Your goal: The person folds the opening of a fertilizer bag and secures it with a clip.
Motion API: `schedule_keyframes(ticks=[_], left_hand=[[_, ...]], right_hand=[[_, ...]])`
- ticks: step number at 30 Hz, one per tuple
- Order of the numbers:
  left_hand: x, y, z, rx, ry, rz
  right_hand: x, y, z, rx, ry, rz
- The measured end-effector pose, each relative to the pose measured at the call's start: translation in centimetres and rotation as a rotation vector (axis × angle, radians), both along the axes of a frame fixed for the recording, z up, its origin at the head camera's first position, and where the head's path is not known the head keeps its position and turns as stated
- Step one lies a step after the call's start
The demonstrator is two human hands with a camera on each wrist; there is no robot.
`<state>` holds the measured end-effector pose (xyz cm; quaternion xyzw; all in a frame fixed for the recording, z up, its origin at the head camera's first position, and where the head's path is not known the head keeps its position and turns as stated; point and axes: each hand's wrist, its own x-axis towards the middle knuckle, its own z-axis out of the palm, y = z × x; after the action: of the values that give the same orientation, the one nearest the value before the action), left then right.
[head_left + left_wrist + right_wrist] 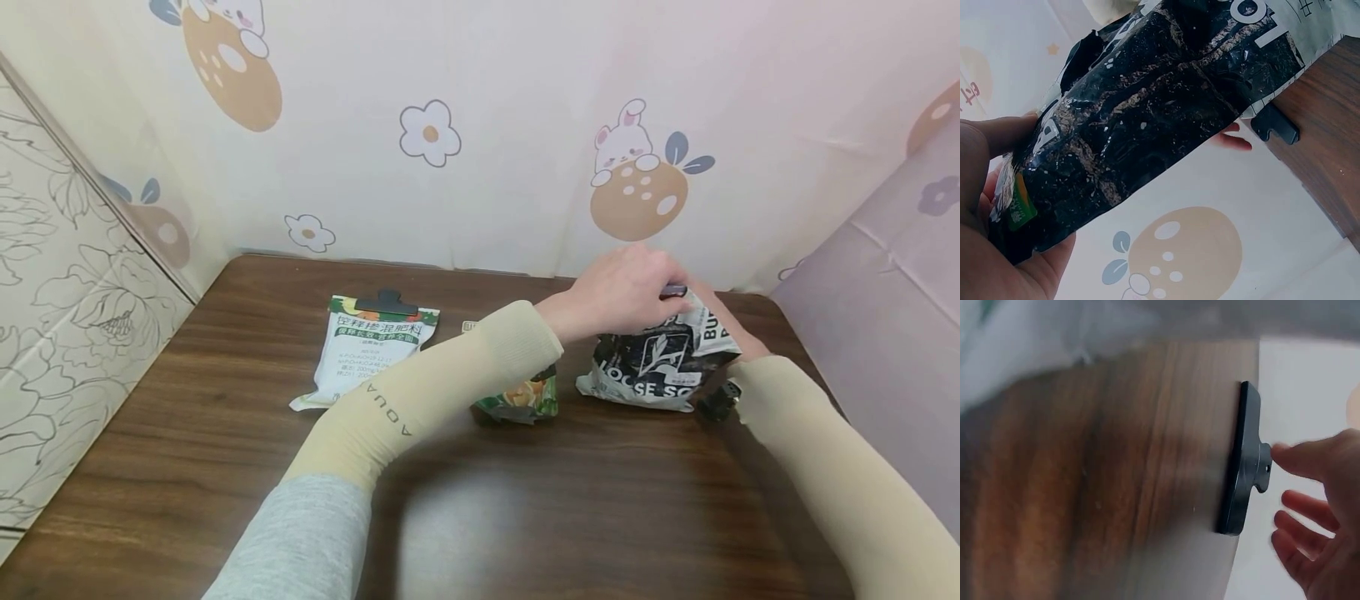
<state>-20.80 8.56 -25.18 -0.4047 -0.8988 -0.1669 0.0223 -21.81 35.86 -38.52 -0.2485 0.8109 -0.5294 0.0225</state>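
My left hand (630, 287) grips the upper end of a black and white plastic bag (652, 358) printed "LOOSE SO…". In the left wrist view the thumb lies on one side of the black bag (1129, 119), with fingers behind it. Beyond the bag, a black clip (1244, 465) rests on the table near its far edge. My right hand (1329, 512) is at the clip's handle in the right wrist view, its thumb tip at or very near it and the other fingers loosely bent, apart from it. The bag hides part of my right hand (723, 321) in the head view.
On the wooden table (600, 500), a white packet (367, 350) with a black clip (386, 304) on its top stands at the left. A small green packet (521, 400) sits partly behind my left sleeve (450, 375). Patterned wall covering (510, 167) borders the table.
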Motion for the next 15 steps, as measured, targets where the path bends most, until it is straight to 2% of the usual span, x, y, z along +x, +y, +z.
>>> schedule_keyframes(ticks=[1,2,3,7,12,15], left_hand=[[0.0,0.0,0.0,0.000,0.004,-0.001],[0.0,0.0,0.0,-0.002,0.008,-0.001],[0.0,0.0,0.0,-0.004,0.012,-0.001],[0.0,0.0,-0.1,-0.008,0.021,-0.004],[0.0,-0.1,-0.1,-0.009,0.029,-0.007],[-0.1,0.0,-0.1,-0.017,0.021,-0.010]], right_hand=[[0.2,0.0,0.1,0.030,-0.014,-0.014],[0.7,-0.5,0.5,0.125,-0.027,-0.055],[0.9,-0.8,0.7,0.173,-0.044,-0.073],[1.3,-1.4,1.3,0.313,-0.088,-0.171],[1.3,-1.6,1.9,0.355,-0.195,-0.267],[1.2,-1.7,1.8,0.283,-0.225,-0.280]])
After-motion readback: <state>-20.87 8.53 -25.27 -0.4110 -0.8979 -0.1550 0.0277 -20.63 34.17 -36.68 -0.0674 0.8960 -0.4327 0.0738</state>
